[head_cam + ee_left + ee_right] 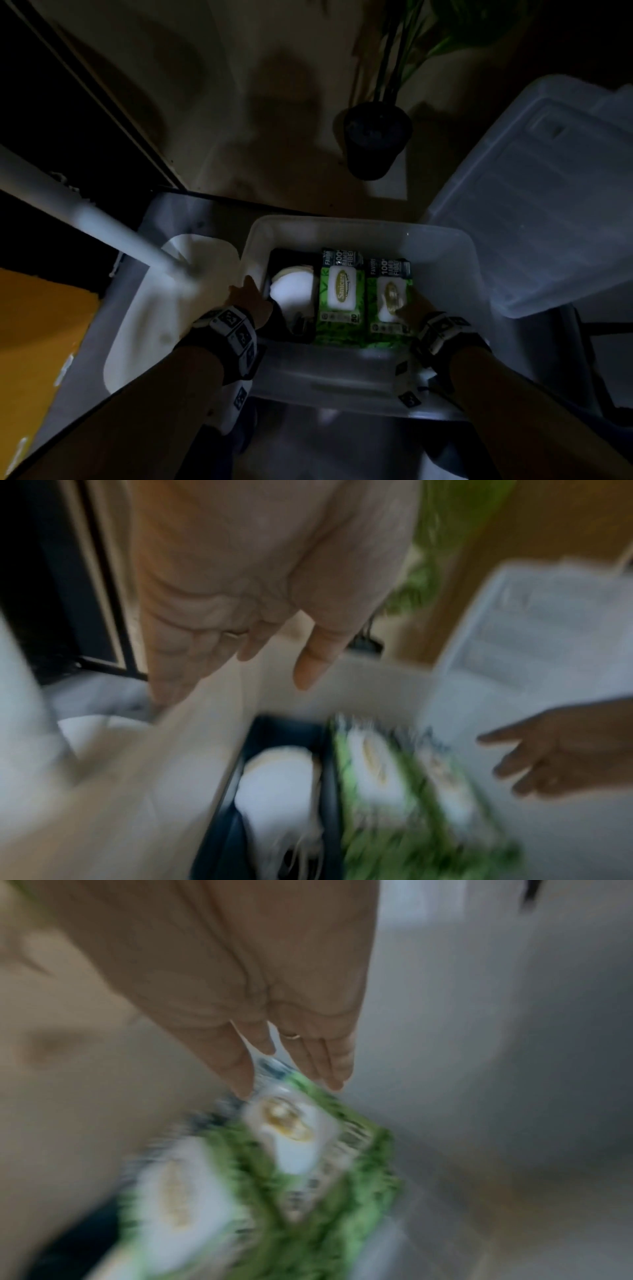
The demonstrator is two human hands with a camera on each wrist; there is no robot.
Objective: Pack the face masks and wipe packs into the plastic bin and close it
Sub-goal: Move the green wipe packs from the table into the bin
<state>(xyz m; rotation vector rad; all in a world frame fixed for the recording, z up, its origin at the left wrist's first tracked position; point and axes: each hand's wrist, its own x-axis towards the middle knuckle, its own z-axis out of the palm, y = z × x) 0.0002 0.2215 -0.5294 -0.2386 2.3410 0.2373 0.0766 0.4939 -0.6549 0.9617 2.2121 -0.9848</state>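
Observation:
A clear plastic bin (359, 229) sits open in front of me. Inside it lie a dark box of white face masks (294, 291) at the left and two green wipe packs (337, 294) (390, 301) side by side. My left hand (245, 296) hangs over the bin's left rim with straight fingers and holds nothing. My right hand (409, 305) hovers with straight fingers just above the right wipe pack (298, 1139). In the left wrist view the left hand (240, 642) is spread above the mask box (281, 785). The bin's clear lid (534, 205) lies to the right.
A black plant pot (376, 137) stands on the floor beyond the bin. A white tub (147, 325) and a white pole (85, 216) are at the left, with a yellow surface (37, 329) beside them. The scene is dim.

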